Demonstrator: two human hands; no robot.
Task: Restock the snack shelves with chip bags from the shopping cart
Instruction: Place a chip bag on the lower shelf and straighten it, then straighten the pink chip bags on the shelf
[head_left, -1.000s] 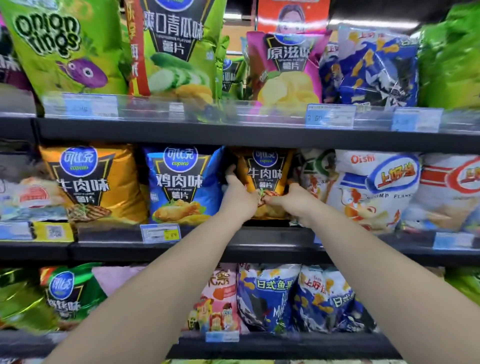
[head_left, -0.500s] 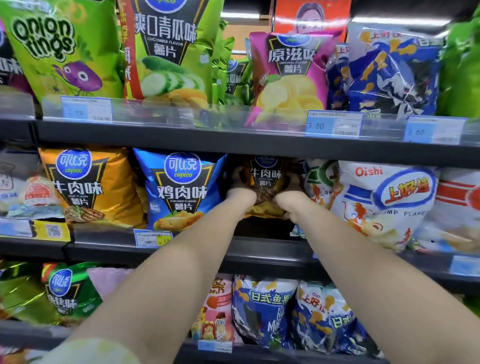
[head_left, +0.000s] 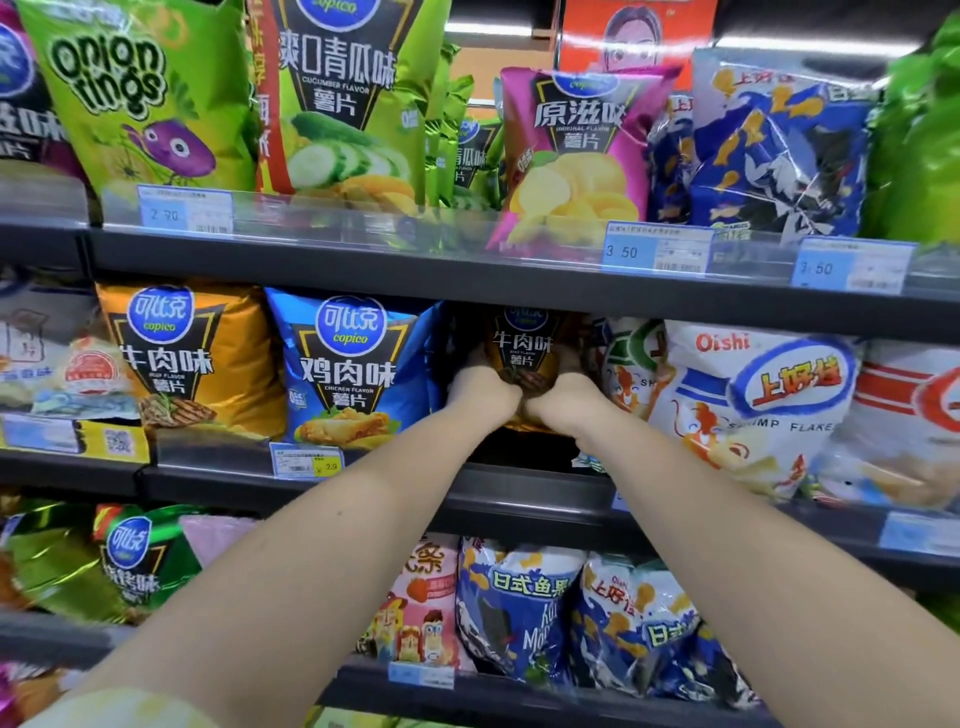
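Both arms reach into the middle shelf (head_left: 363, 480); left hand (head_left: 480, 392) and right hand (head_left: 563, 397) sit side by side, wrists nearly touching, each gripping a lower side of a small orange beef-flavor chip bag (head_left: 522, 345). Fingers mostly hidden: they wrap around the bag's sides into shadow, so only the backs of the hands and knuckles are clear; both look closed on the bag. Bag is upright, pushed deep in a dark gap between the blue chicken-flavor bag (head_left: 353, 369) on its left and the white Oishi shrimp flakes bag (head_left: 748, 395) on its right. Its top logo is cut off by the upper shelf edge (head_left: 467, 275), its bottom is covered by the hands, and its print is dim. Whether it rests on the shelf floor: cannot tell. A bigger orange beef-flavor bag (head_left: 182, 358) stands left of the blue one, at the shelf front. Upper shelf: green onion rings bag (head_left: 130, 98), cucumber-flavor bag (head_left: 343, 98) with top cropped, magenta original-flavor bag (head_left: 576, 150), blue fish-print bag (head_left: 774, 150). Price tags (head_left: 657, 252) partly readable, 3.50, the rest blurred. Lower shelf bags (head_left: 514, 613) partly blocked by the forearms. Far-left and far-right packs blurred and cut by the frame. Shopping cart not visible.
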